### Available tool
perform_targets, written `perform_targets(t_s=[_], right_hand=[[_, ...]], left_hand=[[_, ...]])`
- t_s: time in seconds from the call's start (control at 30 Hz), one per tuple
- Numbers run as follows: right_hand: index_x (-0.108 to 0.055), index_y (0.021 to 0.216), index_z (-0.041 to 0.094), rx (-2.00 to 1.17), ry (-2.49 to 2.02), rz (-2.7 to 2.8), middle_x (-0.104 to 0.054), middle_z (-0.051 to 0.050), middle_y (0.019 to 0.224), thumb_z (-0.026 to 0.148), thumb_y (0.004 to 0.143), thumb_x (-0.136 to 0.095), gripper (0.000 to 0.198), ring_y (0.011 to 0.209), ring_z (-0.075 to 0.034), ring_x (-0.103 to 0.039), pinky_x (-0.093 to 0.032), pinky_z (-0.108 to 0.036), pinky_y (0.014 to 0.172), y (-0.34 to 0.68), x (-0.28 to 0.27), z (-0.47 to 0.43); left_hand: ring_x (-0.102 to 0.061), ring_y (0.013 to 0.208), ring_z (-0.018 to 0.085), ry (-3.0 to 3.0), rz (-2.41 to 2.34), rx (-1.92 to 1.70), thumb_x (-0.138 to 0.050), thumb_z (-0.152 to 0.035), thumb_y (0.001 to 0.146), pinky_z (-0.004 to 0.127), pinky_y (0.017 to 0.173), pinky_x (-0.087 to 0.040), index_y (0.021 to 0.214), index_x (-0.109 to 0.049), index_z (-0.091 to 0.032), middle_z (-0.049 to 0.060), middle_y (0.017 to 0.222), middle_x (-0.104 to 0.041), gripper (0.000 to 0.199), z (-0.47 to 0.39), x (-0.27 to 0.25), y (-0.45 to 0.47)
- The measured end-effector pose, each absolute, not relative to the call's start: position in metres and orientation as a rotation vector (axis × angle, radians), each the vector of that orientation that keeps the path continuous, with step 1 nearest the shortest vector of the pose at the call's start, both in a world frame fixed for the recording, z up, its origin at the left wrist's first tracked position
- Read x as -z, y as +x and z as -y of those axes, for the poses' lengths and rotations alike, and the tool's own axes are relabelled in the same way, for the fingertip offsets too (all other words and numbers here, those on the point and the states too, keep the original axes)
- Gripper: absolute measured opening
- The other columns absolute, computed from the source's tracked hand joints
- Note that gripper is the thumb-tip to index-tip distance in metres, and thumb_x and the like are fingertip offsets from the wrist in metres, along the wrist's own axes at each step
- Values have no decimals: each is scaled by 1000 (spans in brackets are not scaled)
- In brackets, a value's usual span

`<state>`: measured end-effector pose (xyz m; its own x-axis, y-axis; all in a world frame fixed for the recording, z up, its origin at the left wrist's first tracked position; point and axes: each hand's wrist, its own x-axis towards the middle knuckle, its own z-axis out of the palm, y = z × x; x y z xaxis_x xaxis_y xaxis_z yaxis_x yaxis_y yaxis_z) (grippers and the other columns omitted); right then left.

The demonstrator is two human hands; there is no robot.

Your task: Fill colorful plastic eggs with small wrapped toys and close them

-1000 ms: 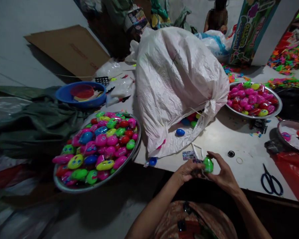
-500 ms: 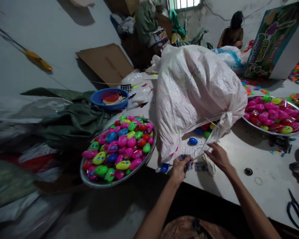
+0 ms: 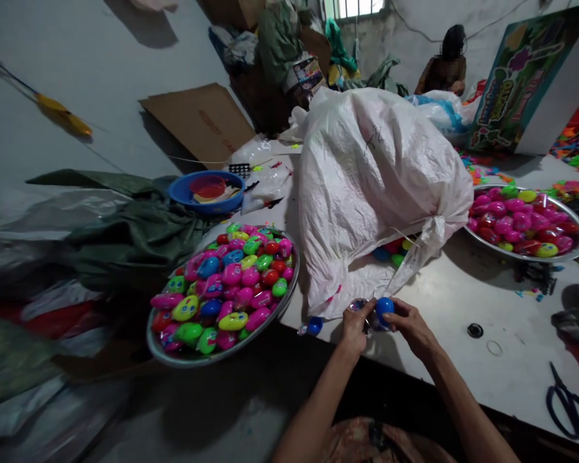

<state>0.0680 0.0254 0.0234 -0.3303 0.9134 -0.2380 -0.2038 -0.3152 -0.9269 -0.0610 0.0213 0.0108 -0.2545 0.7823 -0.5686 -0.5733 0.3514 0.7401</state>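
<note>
My right hand (image 3: 411, 325) pinches a blue plastic egg (image 3: 385, 311) between thumb and fingers, just above the table's front edge. Close against it, my left hand (image 3: 356, 326) is closed on a small printed plastic wrapper (image 3: 358, 305); its details are partly covered by the fingers. The egg is beside or at the wrapper's side; whether it is inside cannot be told. Another blue egg (image 3: 314, 325), in clear film, lies at the table edge left of my left hand. Behind both hands stands a big white woven sack (image 3: 376, 173), with several coloured eggs showing at its opening.
A metal basin (image 3: 157, 347) of wrapped eggs is at my left, another metal basin (image 3: 576, 247) at the right. Scissors (image 3: 570, 405), a black ring (image 3: 475, 330) and a rubber band (image 3: 495, 348) lie rightward. Behind are a blue basin (image 3: 178, 193) and a seated person (image 3: 441, 74).
My right hand has picked up the blue egg from beside the sack and brought it left and nearer, against my left hand. My left hand keeps hold of the wrapper. The view has shifted slightly.
</note>
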Motion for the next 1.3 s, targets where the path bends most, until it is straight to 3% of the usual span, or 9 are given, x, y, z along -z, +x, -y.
perform_targets(t_s=[0.13,0.33,0.47,0.57,0.67,0.87,1.07,1.3], right_hand=[[-62,91,17,-1621,-1123,863,-59,2,71,30,54,-77,42,56,-10,-48,-35,-20,47,62,-20,-22],[-59,94,19,-1520,-1179,838,-59,4,70,33,58,-76,42,55,-10,-48,-38,-22,50,69,-20,-22],[-56,99,21,-1551,-1125,794,-61,2,77,37,61,-73,44,57,-11,-52,-42,-22,51,76,-25,-15],[-57,90,18,-1439,-1172,795,-58,2,74,39,64,-71,36,52,-9,-48,-36,-20,43,81,-24,-15],[-57,98,19,-1383,-1203,773,-55,3,70,39,64,-70,42,45,-6,-42,-31,-19,39,84,-22,-15],[-52,94,21,-1280,-1197,840,-59,0,86,40,71,-64,32,65,-14,-59,-47,-28,58,80,-28,-9],[-53,90,20,-1103,-1374,1043,-53,2,68,41,70,-66,32,59,-14,-51,-43,-26,53,77,-27,-4],[-52,88,20,-1325,-1250,1027,-60,-1,82,41,68,-68,33,68,-16,-58,-47,-28,61,86,-24,4]], left_hand=[[-55,48,13,170,-1225,-1312,-80,-32,47,26,50,-43,65,-60,-14,0,55,-61,33,-19,-12,-50],[-51,44,10,253,-1280,-1263,-81,-26,43,21,45,-39,67,-65,-11,0,51,-59,32,-11,-11,-56],[-46,39,8,402,-1456,-1308,-80,-34,47,21,40,-35,63,-64,-11,-2,46,-55,33,-9,-8,-60],[-44,37,7,463,-1483,-1331,-79,-40,48,20,39,-33,55,-60,-12,-3,44,-52,34,-9,-8,-61],[-43,36,7,495,-1451,-1333,-76,-43,53,19,38,-31,52,-56,-13,-3,41,-49,36,-8,-8,-60],[-44,36,7,339,-1403,-1323,-76,-45,52,19,37,-31,56,-56,-14,-4,44,-50,37,-7,-5,-55],[-47,37,8,300,-1361,-1225,-76,-45,51,19,37,-34,59,-58,-12,-2,46,-52,38,-8,-9,-53],[-50,41,9,422,-1232,-1198,-77,-39,54,19,40,-35,80,-64,-12,-1,53,-59,40,-7,-17,-50]])
